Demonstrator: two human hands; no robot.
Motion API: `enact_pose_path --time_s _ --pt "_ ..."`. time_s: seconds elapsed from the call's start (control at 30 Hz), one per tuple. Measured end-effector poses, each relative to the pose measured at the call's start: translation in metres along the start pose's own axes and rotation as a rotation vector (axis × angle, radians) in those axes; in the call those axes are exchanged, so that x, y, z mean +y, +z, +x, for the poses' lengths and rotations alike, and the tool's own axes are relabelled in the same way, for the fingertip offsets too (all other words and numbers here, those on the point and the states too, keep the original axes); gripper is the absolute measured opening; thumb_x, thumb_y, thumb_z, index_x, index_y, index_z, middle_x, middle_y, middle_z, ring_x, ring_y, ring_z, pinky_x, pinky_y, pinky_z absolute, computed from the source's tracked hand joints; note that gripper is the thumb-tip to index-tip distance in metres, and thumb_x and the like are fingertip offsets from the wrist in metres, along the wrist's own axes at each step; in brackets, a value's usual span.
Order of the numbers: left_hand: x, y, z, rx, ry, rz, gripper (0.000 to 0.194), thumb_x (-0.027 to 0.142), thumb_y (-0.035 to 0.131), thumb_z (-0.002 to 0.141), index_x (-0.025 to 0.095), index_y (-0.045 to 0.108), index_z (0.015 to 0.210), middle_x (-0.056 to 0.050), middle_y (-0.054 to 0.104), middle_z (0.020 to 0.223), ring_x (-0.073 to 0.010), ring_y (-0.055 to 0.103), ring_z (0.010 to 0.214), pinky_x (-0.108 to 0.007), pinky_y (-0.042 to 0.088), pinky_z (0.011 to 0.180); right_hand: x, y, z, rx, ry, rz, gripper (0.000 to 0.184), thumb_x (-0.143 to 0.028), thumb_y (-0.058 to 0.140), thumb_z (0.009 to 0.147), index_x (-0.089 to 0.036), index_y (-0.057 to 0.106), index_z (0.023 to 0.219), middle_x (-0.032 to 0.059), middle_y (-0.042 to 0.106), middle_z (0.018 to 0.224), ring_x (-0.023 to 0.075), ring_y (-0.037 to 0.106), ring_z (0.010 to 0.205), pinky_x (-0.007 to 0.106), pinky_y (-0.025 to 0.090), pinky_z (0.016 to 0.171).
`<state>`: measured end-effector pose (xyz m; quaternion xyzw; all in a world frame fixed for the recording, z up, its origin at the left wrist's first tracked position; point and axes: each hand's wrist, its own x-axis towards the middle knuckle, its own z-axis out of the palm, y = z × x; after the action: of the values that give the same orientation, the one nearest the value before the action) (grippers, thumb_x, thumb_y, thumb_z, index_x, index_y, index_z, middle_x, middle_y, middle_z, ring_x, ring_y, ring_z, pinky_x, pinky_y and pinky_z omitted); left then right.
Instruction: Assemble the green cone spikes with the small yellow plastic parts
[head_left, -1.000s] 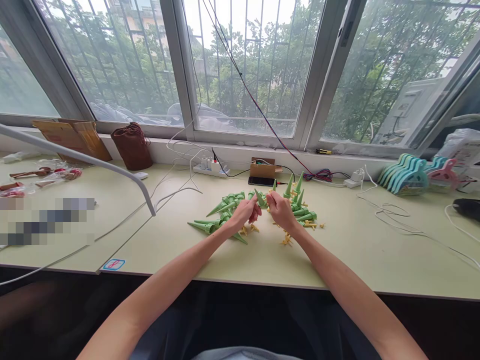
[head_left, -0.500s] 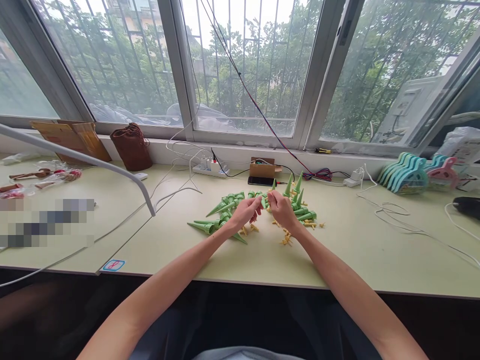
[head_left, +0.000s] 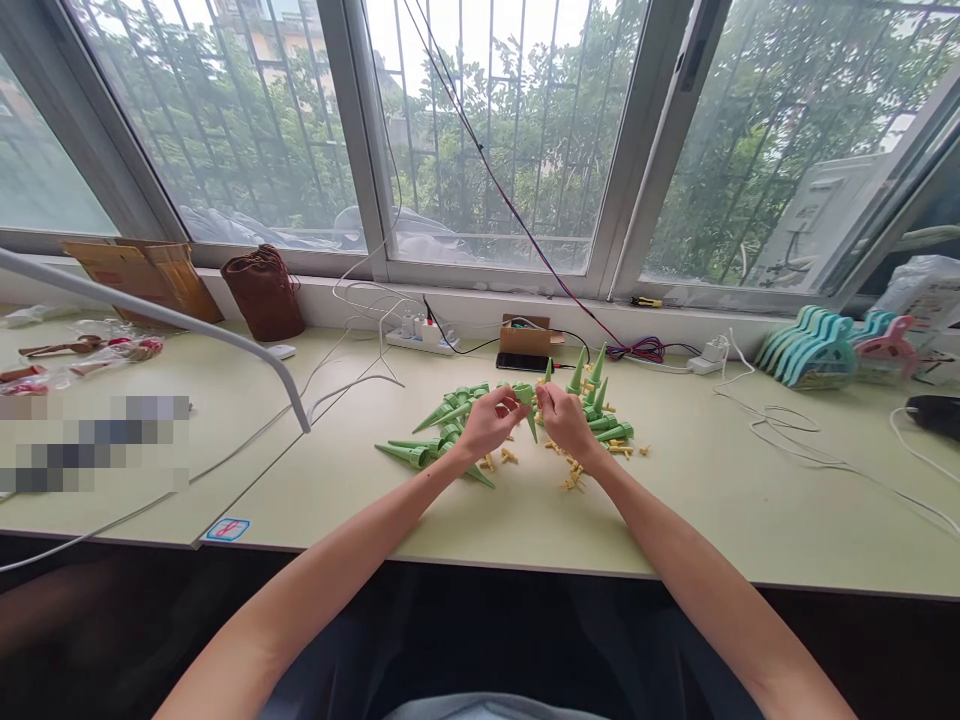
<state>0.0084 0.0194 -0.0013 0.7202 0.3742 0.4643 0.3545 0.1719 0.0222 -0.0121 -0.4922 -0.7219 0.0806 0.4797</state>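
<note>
My left hand is closed with thumb and fingertips on a green plastic spike, whose narrow end points down between my hands. Just beside it, my right hand is curled in a pinch; what its fingers hold is hidden. To the left lie several green cone-shaped spikes with ribbed round caps. On the right, more spikes stand point up, and others lie flat. Small yellow branched plastic pieces are scattered around both hands.
Behind the spikes, a dark phone lies by a small cardboard box. A white power strip and cables run along the sill. Turquoise hangers stand right, a brown drawstring pouch left. A grey curved tube crosses the left side.
The green spike between my hands has turned so its narrow end points down. My left fingers have shifted and opened slightly around it; my right hand has barely moved.
</note>
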Motion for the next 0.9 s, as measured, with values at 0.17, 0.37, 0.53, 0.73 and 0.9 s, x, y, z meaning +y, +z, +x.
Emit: enact_pose_path --time_s 0.17,0.37,0.53,0.73,0.9 --pt "-0.0008 -0.0003 -0.0004 0.022 0.006 0.017 0.036 0.048 0.066 0.075 0.019 0.044 0.075 0.003 0.055 0.069 -0.0054 0.043 0.049 -0.018 0.036 0.044 0.0003 0.0003 -0.0005 -0.011 0.005 -0.006 0.04 -0.044 0.032 0.099 -0.022 0.038 0.067 -0.0008 0.049 0.057 0.0129 0.039 0.05 0.027 0.028 0.053" --pt "-0.0032 0.0016 0.0002 0.021 -0.043 -0.027 0.036 0.046 0.066 0.075 0.02 0.043 0.081 0.003 0.055 0.071 -0.0055 0.045 0.047 -0.018 0.037 0.042 -0.0024 0.0008 -0.001 -0.006 -0.019 -0.007 0.038 -0.044 0.032 0.099 -0.022 0.035 0.067 -0.0016 0.047 0.056 0.0126 0.036 0.049 0.026 0.027 0.052" --pt "-0.005 0.0034 0.0003 -0.002 -0.123 -0.157 0.04 0.042 0.07 0.072 0.02 0.045 0.094 0.005 0.057 0.067 -0.0059 0.048 0.042 -0.019 0.038 0.041 -0.0037 0.0021 -0.002 0.004 -0.046 -0.019 0.039 -0.044 0.032 0.098 -0.022 0.034 0.066 -0.0021 0.043 0.055 0.0126 0.033 0.05 0.026 0.025 0.052" --pt "-0.0018 0.0023 0.0006 -0.023 -0.227 -0.324 0.043 0.035 0.075 0.07 0.02 0.044 0.095 0.005 0.057 0.06 -0.0066 0.048 0.04 -0.019 0.038 0.04 -0.0058 0.0002 -0.0038 -0.005 -0.051 0.021 0.038 -0.045 0.033 0.098 -0.022 0.034 0.068 -0.003 0.041 0.056 0.0122 0.032 0.052 0.025 0.026 0.052" --pt "0.0008 0.0004 0.0036 -0.028 -0.354 -0.503 0.035 0.024 0.07 0.073 0.02 0.041 0.092 -0.001 0.064 0.073 -0.0091 0.055 0.043 -0.021 0.04 0.041 -0.008 -0.0013 -0.0041 0.0 -0.047 0.063 0.037 -0.044 0.034 0.099 -0.021 0.038 0.07 -0.0036 0.042 0.058 0.0114 0.034 0.051 0.024 0.028 0.054"
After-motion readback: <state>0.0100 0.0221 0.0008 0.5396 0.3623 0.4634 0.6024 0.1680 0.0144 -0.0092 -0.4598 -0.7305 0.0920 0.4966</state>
